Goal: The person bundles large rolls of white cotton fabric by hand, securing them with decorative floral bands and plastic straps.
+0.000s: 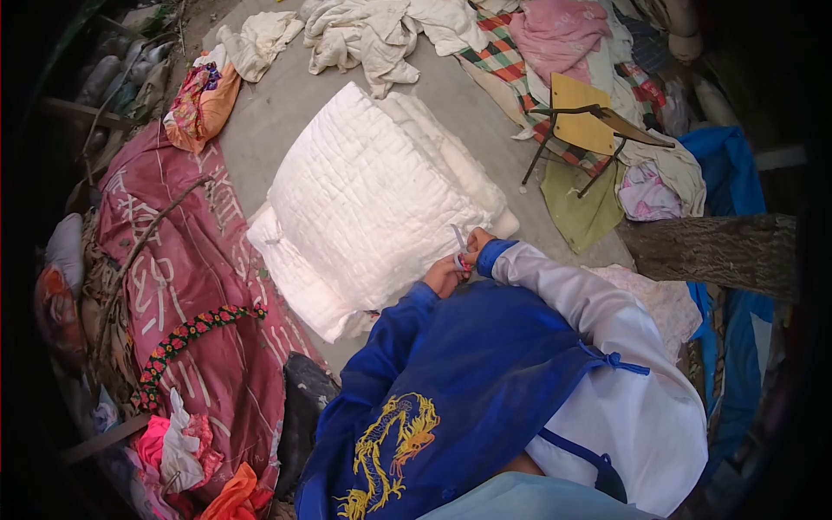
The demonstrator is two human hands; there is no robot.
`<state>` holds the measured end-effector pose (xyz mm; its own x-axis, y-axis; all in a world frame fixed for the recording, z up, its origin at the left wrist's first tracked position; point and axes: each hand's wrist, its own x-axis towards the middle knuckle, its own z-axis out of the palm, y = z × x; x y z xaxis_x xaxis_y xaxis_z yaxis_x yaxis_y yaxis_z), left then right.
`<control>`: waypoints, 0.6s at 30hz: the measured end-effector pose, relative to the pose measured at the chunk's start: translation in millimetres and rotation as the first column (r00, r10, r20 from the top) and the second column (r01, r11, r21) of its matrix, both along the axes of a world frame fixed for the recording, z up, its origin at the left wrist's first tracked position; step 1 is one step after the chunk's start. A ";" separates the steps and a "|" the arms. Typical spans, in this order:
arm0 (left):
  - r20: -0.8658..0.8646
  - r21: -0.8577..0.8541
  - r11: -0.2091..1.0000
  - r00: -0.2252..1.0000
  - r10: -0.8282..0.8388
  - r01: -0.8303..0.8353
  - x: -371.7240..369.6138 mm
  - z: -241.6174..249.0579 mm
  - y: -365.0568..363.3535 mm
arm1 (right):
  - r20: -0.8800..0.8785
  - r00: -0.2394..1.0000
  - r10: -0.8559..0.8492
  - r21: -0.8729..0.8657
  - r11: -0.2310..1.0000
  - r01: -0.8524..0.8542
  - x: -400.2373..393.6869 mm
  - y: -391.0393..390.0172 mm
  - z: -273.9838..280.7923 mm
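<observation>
A thick white quilted pad (pixel 373 191) lies folded in layers on the grey ground sheet, its stitched surface rumpled. At its near right edge, my two hands are close together. My left hand (pixel 444 276), in a blue sleeve, has its fingers closed around a small red-and-white piece (pixel 462 261). Just beyond it, my right hand (pixel 477 240), in a white sleeve with a blue cuff, is pinched at a thin pale strip (pixel 458 236) that sticks up over the pad. I cannot tell what the strip is.
Left, a maroon sheet (pixel 186 251) with white characters is spread out. White cloths (pixel 360 35) lie at the back. A small folding chair (pixel 581 113) stands on checked fabric at the back right. A log (pixel 711 251) and blue tarp (pixel 732 173) are on the right.
</observation>
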<state>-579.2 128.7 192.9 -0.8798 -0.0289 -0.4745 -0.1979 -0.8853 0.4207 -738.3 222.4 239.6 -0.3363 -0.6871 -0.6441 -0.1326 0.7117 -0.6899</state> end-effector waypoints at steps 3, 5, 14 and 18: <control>0.025 -0.045 0.996 0.997 -0.070 0.071 3.8 8.6 1.8 | -0.089 0.979 0.183 0.156 0.973 -0.167 -1.2 -0.7 3.7; 0.042 -0.086 0.991 0.995 -0.096 0.099 5.4 9.6 4.4 | -0.223 0.891 0.395 0.229 0.910 -0.346 -4.8 -1.7 16.7; 0.065 -0.149 0.989 0.998 0.021 -0.011 4.2 -11.1 1.0 | 0.066 0.960 0.271 0.019 0.962 -0.273 2.2 6.9 4.3; 0.109 -0.196 0.976 0.988 0.112 -0.089 2.9 -20.3 0.9 | -0.104 0.916 0.386 0.026 0.922 -0.386 4.4 17.7 -19.5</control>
<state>-576.3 129.6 172.6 -0.8054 -0.2141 -0.5527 -0.1706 -0.8092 0.5621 -733.9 240.1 220.1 -0.1113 -0.7739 -0.6234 -0.4694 0.5939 -0.6535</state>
